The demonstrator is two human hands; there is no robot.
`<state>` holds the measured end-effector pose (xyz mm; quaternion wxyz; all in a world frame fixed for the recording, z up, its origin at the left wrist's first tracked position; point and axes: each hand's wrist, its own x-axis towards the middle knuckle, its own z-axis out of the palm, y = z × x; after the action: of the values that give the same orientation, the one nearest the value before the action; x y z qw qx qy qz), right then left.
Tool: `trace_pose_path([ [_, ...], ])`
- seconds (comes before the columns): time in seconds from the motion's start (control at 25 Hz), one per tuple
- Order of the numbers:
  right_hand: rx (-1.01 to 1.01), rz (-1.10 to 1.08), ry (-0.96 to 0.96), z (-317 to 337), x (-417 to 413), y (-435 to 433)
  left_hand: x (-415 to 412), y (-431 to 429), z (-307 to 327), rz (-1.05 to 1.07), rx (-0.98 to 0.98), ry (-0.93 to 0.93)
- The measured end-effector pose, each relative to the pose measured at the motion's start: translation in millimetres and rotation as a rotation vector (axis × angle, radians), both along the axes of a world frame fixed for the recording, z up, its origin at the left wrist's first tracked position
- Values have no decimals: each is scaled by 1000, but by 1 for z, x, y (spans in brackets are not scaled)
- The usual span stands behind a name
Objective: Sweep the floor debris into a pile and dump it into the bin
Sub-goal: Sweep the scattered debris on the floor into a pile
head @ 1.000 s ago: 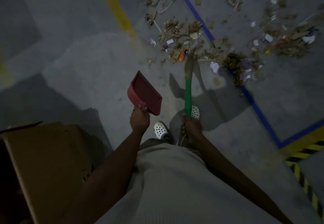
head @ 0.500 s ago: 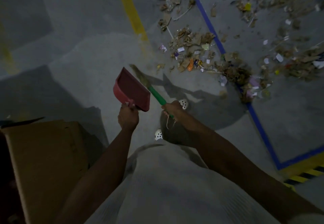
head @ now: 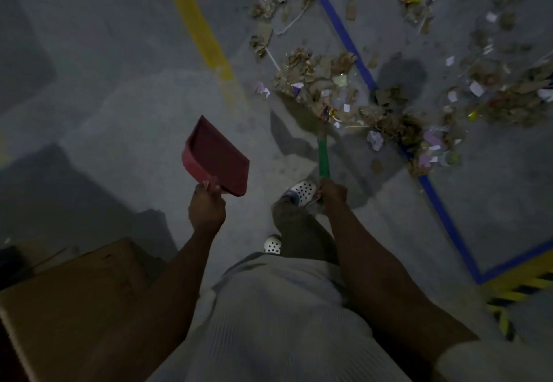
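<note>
Debris (head: 314, 73) by broom (head: 323, 157); fingers of right hand (head: 333, 199) tight round its handle, left hand (head: 206, 211) seemingly round dustpan (head: 218, 160).

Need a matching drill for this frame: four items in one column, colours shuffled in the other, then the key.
Items
1. dustpan
2. broom handle
3. tape line through the debris
4. cardboard box

Colours
a. green
b. brown
c. red
d. blue

Pairs: 1-c, 2-a, 3-d, 4-b
</note>
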<state>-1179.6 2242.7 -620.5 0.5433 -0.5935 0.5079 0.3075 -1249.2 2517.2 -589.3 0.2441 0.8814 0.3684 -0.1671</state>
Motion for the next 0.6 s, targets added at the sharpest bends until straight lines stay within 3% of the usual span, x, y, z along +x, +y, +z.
trace_pose_path([
  [0.12, -67, -147, 1, 11, -6, 22, 36, -17, -2, -77, -62, 0],
  [0.2, 15, -246, -23, 35, -19, 35, 54, -28, -2, -134, -93, 4],
  [0.36, 145, -99, -46, 62, -43, 33, 75, -37, 5, -171, -95, 34],
  [0.6, 68, 100, 62, 2, -1, -6, 91, -21, 15, -154, -33, 29],
])
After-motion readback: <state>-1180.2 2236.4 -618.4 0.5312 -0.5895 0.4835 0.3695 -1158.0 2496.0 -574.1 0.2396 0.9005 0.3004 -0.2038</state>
